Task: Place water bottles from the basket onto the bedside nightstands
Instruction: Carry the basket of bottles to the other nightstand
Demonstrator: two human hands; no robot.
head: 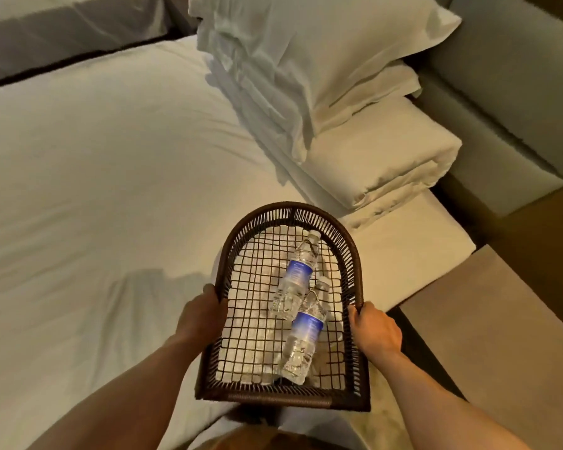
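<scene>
A dark brown woven basket [351, 254] with an open grid bottom is held over the near corner of the bed. Two clear water bottles with blue labels lie inside it, end to end: the farther bottle [298, 274] and the nearer bottle [304, 339]. My left hand [200, 315] grips the basket's left rim. My right hand [376, 329] grips its right rim. No nightstand top is clearly in view.
A white-sheeted bed [111, 190] fills the left and centre. Stacked white pillows [332, 76] and a folded duvet [381, 164] lie at its head. A padded grey headboard [517, 76] stands at the right. A beige rug or bench [501, 336] lies beside the bed.
</scene>
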